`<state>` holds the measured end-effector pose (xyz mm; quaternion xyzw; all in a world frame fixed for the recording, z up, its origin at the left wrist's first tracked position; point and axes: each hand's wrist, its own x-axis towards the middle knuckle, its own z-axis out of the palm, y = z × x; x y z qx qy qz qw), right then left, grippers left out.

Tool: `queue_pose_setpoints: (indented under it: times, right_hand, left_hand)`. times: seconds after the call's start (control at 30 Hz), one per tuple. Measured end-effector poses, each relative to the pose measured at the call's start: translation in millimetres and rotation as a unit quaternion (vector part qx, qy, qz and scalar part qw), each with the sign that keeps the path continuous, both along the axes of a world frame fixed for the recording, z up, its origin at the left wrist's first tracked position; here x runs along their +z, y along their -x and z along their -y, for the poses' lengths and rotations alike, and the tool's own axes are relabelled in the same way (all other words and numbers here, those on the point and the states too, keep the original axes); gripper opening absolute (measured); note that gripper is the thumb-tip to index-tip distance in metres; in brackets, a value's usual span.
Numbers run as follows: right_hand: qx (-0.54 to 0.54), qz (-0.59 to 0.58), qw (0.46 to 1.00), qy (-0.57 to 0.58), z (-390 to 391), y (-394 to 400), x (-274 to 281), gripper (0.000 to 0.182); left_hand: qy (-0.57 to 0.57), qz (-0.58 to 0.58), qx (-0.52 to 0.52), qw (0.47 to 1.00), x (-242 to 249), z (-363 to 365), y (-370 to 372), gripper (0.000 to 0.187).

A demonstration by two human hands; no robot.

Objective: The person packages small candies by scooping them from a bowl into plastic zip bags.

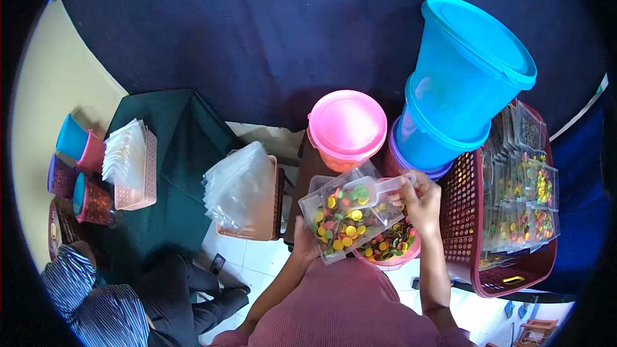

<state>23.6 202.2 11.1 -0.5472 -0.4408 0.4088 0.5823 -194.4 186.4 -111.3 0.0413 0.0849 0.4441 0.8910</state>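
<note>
Left fingers (300,225) clasp the clear plastic bag (347,226) at eight o'clock; right fingers (411,191), closed on the translucent plastic scoop (387,186), best tilt gently.

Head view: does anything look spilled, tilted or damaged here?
No spill or damage stands out near the bag or open tub. The stacked blue tubs look tilted, but that may be lens distortion.
</note>
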Motion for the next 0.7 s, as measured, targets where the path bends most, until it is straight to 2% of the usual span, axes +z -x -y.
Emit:
queue_pose_setpoints:
  times: [0.03, 0.1, 0.13, 0.27, 0.3, 0.37, 0.4, 0.53, 0.67, 0.7]
  right_hand:
    - [0.002, 0.002, 1.0, -0.003, 2, 1, 2, 0.021]
    - [0.088, -0.015, 0.994, 0.057, 9, 2, 11, 0.021]
    - [0.076, -0.006, 0.995, 0.058, 10, 1, 16, 0.019]
    - [-0.015, 0.019, 1.0, -0.005, 16, -5, 34, 0.02]
    - [-0.011, 0.022, 1.0, -0.005, 18, -6, 34, 0.02]
    - [0.074, 0.168, 0.982, -0.029, 22, -8, 33, 0.019]
    - [0.071, 0.118, 0.99, -0.016, 23, -5, 38, 0.018]
    - [0.04, 0.079, 0.995, -0.044, 25, -24, 51, 0.018]
    - [0.137, 0.095, 0.986, -0.003, 26, -29, 39, 0.016]
    - [0.14, 0.094, 0.986, -0.002, 26, -30, 38, 0.016]
  left_hand:
    - [-0.003, 0.002, 0.002, 1.0, -6, 1, 1, 0.066]
    - [-0.034, -0.228, -0.046, 0.972, -19, 7, 0, 0.061]
    - [0.063, -0.197, -0.069, 0.976, -29, 8, 1, 0.058]
    - [0.106, -0.148, -0.031, 0.983, -43, 21, -10, 0.053]
    - [0.107, -0.104, -0.026, 0.989, -45, 25, -10, 0.051]
    - [0.108, -0.056, -0.02, 0.992, -47, 31, -14, 0.049]
    - [0.1, -0.05, -0.025, 0.993, -43, 34, -18, 0.048]
    - [0.079, -0.055, -0.004, 0.995, -53, 40, -31, 0.045]
    - [0.054, -0.067, -0.004, 0.996, -54, 48, -32, 0.044]
    - [0.068, -0.1, -0.009, 0.993, -44, 50, -32, 0.053]
